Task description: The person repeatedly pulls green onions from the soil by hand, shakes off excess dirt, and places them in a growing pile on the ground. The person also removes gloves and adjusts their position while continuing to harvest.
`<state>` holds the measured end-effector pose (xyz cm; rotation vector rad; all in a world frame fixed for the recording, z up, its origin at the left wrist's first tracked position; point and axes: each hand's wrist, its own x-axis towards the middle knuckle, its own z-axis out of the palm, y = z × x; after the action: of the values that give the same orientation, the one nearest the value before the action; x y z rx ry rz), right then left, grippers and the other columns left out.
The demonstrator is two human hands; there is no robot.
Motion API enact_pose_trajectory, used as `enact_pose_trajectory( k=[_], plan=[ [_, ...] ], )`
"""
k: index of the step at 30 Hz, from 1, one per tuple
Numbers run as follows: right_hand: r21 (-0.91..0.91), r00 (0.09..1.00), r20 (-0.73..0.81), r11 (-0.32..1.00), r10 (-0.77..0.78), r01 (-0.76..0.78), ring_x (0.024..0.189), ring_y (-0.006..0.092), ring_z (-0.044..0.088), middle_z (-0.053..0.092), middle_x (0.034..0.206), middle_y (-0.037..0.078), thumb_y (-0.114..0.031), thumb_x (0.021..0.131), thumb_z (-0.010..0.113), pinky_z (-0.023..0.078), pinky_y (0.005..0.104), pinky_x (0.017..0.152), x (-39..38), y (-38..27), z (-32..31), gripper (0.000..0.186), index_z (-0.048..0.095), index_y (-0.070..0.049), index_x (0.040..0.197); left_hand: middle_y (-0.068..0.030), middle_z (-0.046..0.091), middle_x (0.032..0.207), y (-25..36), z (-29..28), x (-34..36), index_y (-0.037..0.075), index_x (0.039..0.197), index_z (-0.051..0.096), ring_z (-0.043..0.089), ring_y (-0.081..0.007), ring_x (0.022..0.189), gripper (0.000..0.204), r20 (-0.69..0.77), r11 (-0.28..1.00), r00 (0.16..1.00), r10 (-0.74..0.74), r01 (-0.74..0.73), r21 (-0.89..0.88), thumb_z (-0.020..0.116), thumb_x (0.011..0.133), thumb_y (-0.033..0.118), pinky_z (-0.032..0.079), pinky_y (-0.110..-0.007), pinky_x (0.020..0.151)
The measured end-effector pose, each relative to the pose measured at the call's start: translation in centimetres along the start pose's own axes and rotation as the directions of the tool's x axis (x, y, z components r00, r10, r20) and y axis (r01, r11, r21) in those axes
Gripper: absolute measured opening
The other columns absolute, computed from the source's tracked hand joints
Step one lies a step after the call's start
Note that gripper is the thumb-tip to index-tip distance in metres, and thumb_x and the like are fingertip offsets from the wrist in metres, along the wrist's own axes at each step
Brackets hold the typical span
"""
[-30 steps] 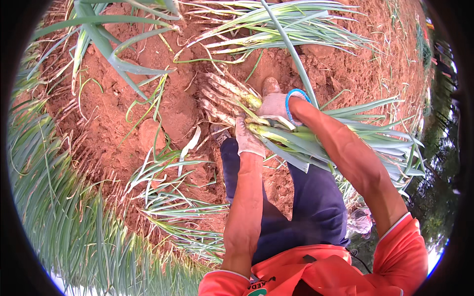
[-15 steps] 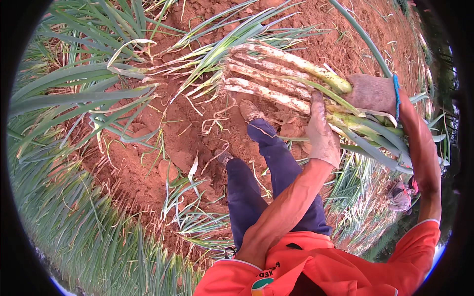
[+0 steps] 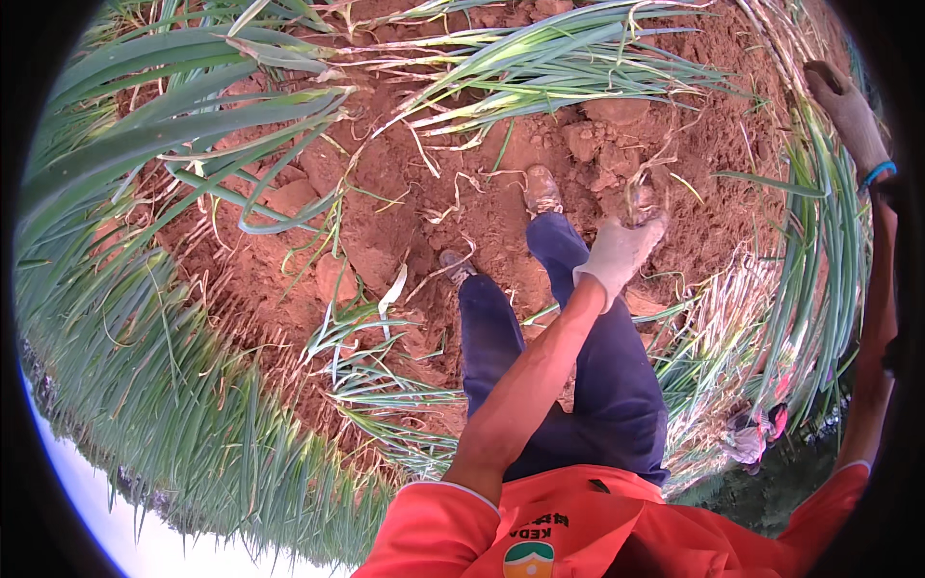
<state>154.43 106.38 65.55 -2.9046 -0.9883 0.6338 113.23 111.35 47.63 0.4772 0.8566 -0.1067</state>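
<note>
My left hand (image 3: pixel 621 252), in a pale glove with soiled fingers, is above the dug soil near my right shoe. Its fingers are curled closed, and a thin withered leaf (image 3: pixel 663 154) sticks up from them. At the far right my right hand (image 3: pixel 850 114), in a grey-brown glove with a blue cuff, is beside a long bunch of green onions (image 3: pixel 833 226). Its fingers look stretched out along the stalks and not wrapped round them. The bunch lies with its pale stalks toward the top and its green leaves curving downward.
More pulled onions (image 3: pixel 568 63) lie on the reddish soil ahead. Standing onion rows (image 3: pixel 173 414) fill the left side. A smaller heap of leaves (image 3: pixel 385 395) lies left of my legs, and a pile of stalks (image 3: pixel 723 332) to the right. Another person (image 3: pixel 752 433) is low at the right.
The onion bunch held between both hands has moved right and down onto the pile there. My right hand has gone far right with it; my left has let go and come lower.
</note>
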Motion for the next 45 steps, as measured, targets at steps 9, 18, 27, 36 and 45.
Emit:
enact_pose_trajectory(
  k=[9,18,27,36,45],
  plan=[
    [0.007,0.427,0.904,0.999,0.008,-0.032,0.114,0.0376,0.069,0.071,0.128,0.023,-0.068,0.088,0.067,0.052,0.0480,0.098,-3.9,-41.0,61.9,0.081,0.068,0.000,0.132,-0.0118,0.073,0.118,-17.1,-34.2,-14.3,-0.003,0.136,0.059,0.073,-0.0212,0.103,0.040,-0.700,0.970,0.704,-0.118,-0.071,-0.234,0.068,0.102,0.016,0.060,-0.034,0.091],
    [-0.010,0.239,0.888,0.503,-0.393,0.864,0.107,0.0289,0.076,0.077,0.118,0.013,-0.020,0.083,0.079,0.061,0.0384,0.086,-11.3,-44.0,83.5,0.032,0.081,-0.009,0.114,-0.0132,0.066,0.131,-22.0,-38.0,-8.4,0.000,0.145,0.054,0.071,-0.0267,0.108,0.045,-0.653,0.763,0.738,-0.169,-0.321,-0.561,0.066,0.103,0.010,0.060,-0.040,0.094],
    [0.162,0.052,0.836,0.335,-0.547,0.928,0.088,0.0406,0.074,0.074,0.094,0.026,-0.021,0.080,0.072,0.061,0.0488,0.073,-12.8,-38.6,70.6,0.025,0.078,-0.010,0.103,-0.0077,0.070,0.123,-22.5,-34.7,-10.0,0.004,0.140,0.060,0.070,-0.0176,0.106,0.038,-0.500,0.844,0.845,-0.191,-0.118,-0.523,0.067,0.103,0.012,0.059,-0.033,0.092],
    [0.067,0.484,0.434,0.563,-0.760,0.824,0.079,0.0370,0.072,0.069,0.102,0.018,-0.015,0.092,0.065,0.061,0.0423,0.071,-13.0,-18.8,32.3,0.039,0.063,-0.002,0.128,-0.0119,0.073,0.123,-11.1,-33.4,-19.6,-0.001,0.138,0.061,0.070,-0.0175,0.110,0.045,-0.650,0.998,0.759,0.035,0.006,0.062,0.072,0.097,0.013,0.056,-0.031,0.093],
    [-0.393,0.816,-0.068,0.736,0.575,-0.551,0.122,0.0483,0.064,0.061,0.138,0.034,-0.056,0.093,0.066,0.051,0.0514,0.100,-19.2,15.7,12.6,0.092,0.033,-0.004,0.161,-0.0232,0.065,0.138,13.7,-39.1,-8.9,0.002,0.153,0.050,0.067,-0.0350,0.121,0.078,-0.366,0.233,0.487,0.793,0.312,0.921,0.080,0.083,0.019,0.051,-0.043,0.107]
  ],
)
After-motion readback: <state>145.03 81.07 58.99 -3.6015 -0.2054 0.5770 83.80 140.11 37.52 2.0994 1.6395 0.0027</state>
